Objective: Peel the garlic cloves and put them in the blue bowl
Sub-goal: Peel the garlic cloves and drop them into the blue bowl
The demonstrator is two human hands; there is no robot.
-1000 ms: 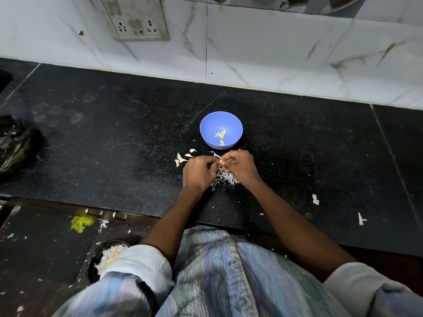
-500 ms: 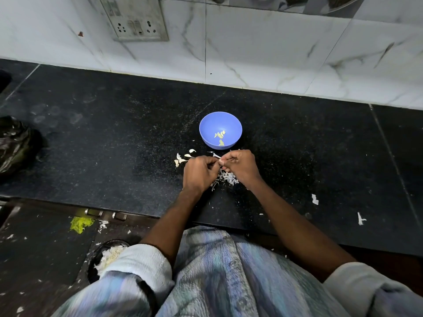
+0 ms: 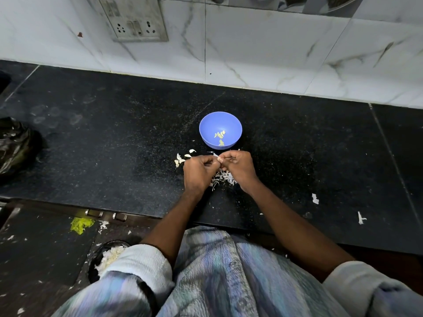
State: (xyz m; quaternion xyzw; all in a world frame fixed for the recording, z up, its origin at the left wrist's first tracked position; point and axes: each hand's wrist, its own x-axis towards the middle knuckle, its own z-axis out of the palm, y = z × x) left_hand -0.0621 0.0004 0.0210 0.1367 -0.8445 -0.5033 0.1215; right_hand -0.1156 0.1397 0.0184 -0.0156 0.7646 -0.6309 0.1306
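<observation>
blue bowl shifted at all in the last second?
No. The blue bowl sits in the same spot relative to the wall tile seam and the peel pile as before.

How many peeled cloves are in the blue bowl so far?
About 4: three bunched together near the middle of the blue bowl floor, peeled cloves, and one apart, nearer the front wall. They are small, so overlapping ones may hide another.

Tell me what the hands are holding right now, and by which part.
Both hands, left hand and right hand, pinch something small between their fingertips, probably a garlic clove; which part cannot be told.
</observation>
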